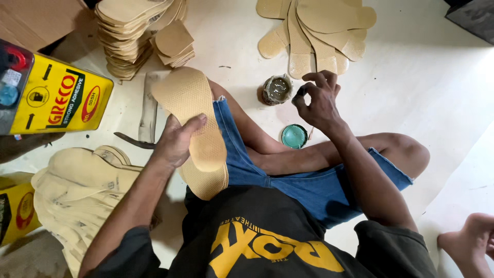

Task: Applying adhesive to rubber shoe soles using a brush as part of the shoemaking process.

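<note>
Tan textured insole [193, 123] gripped in left hand [177, 141], resting over left thigh, no glue visible on it yet. Right hand [318, 100] pinched above open glue tin [278, 89], what it holds too small to tell; teal lid [294, 136] near. Fanned insoles [319, 33] far right, stacks [131, 36] far left, yellow adhesive can [56, 100] left, on floor.

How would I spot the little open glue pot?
Start at the fanned tan soles at the top of the floor. Just below them, beside the right hand, sits the small round pot, dark and glossy inside, unlike the flat teal lid nearby.
</note>
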